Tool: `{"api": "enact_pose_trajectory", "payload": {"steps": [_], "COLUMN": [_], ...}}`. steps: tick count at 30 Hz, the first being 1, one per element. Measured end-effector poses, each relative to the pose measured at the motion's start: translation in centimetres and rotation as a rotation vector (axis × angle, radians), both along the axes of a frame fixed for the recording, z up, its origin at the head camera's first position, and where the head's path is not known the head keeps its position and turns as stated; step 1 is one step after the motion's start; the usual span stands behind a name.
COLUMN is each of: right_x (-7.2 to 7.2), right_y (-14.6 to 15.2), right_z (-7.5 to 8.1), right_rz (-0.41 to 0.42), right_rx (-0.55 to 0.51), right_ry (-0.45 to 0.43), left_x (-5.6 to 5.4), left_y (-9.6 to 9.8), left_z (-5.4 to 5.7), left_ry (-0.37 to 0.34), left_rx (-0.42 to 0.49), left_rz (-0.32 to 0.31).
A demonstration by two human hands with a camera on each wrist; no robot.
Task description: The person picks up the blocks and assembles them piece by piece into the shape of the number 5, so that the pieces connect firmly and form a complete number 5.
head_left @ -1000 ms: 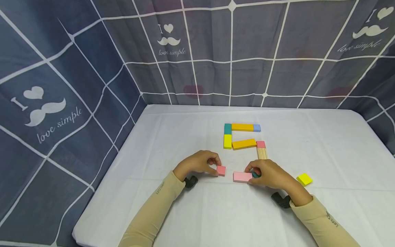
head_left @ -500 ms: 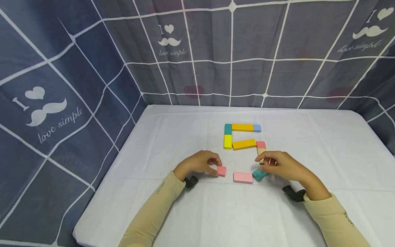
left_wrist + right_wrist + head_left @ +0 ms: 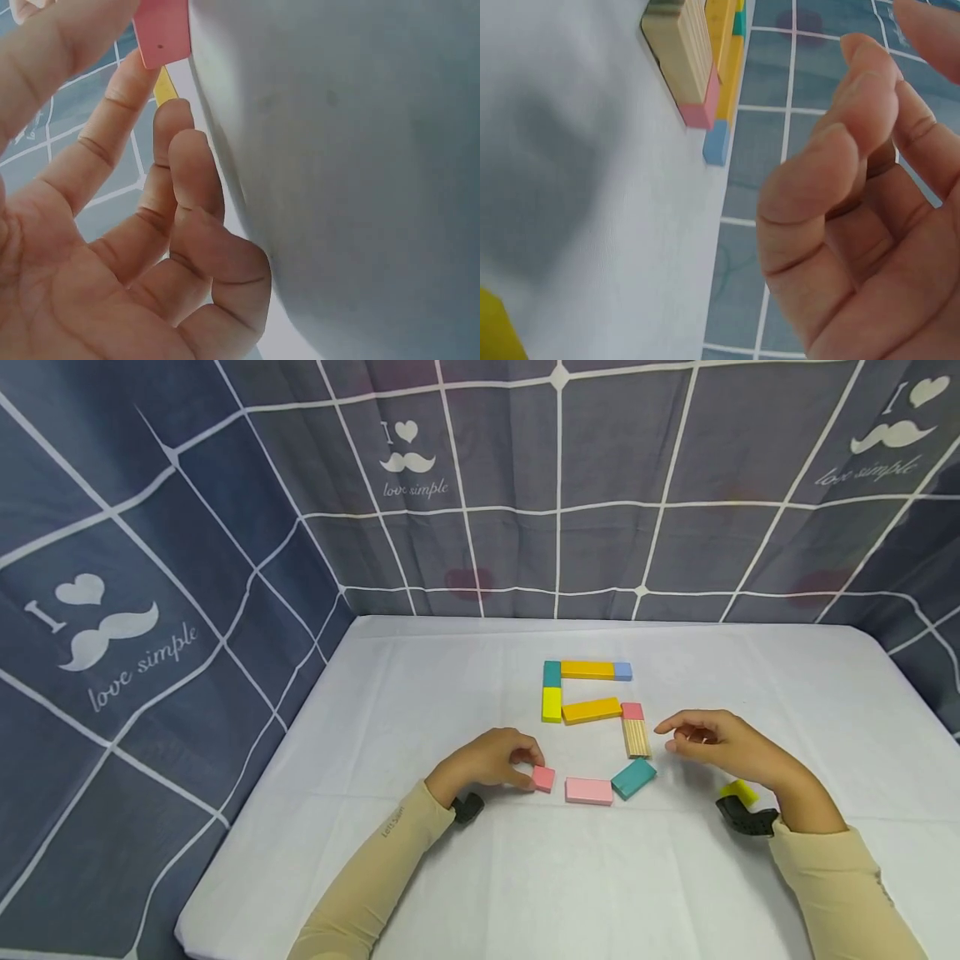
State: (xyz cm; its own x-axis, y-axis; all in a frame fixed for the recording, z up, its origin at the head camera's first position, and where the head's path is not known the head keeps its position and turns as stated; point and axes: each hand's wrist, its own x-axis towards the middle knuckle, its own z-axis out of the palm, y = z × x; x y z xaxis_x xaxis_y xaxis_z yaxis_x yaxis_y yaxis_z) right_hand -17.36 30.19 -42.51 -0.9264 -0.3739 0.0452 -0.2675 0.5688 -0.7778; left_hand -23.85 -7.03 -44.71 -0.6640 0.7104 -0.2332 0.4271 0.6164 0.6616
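My left hand [image 3: 491, 760] pinches a small pink block [image 3: 543, 778] between thumb and index finger, low over the table; in the left wrist view this pink block [image 3: 163, 34] shows at the top. A short way to its right lies a longer light pink block [image 3: 588, 791], and a teal block [image 3: 634, 778] slants up from that one's right end. My right hand [image 3: 723, 743] hovers with loosely bent fingers, holding nothing, right of a striped wooden block [image 3: 637, 739]. Below this hand, a yellow block [image 3: 740, 792] is partly hidden by the wrist camera.
Farther back, a bent line of blocks includes a blue one [image 3: 622, 672], two orange ones, another teal one [image 3: 552, 673], a yellow one [image 3: 551, 704] and a pink one [image 3: 632, 711]. A white cloth covers the table [image 3: 420, 693]. Dark checked curtains [image 3: 517, 552] stand behind and at the sides.
My right hand has let go of the teal block and moved away to the right, uncovering that block and the wooden one. The left hand has shifted its pink block slightly rightward.
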Motion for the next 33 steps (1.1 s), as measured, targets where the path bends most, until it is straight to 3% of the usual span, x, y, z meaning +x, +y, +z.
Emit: {"api": "enact_pose_trajectory", "payload": {"steps": [18,27,33], "right_x": [-0.4,-0.4,-0.1], "right_y": [3.4,6.9,9.1], "right_z": [-0.7,-1.5,-2.2], "right_rz": [-0.016,0.078,0.098], "right_rx": [0.067,0.064,0.062], "right_ry": [-0.078,-0.204,-0.268], "left_x": [0.9,1.2,1.3], "left_y": [0.9,1.1,1.2], "left_z": [0.1,0.1,0.1], "left_ry": [0.034,0.053,0.042], "left_rx": [-0.02,-0.022,-0.035], "left_rz": [-0.028,-0.031,-0.017]}}
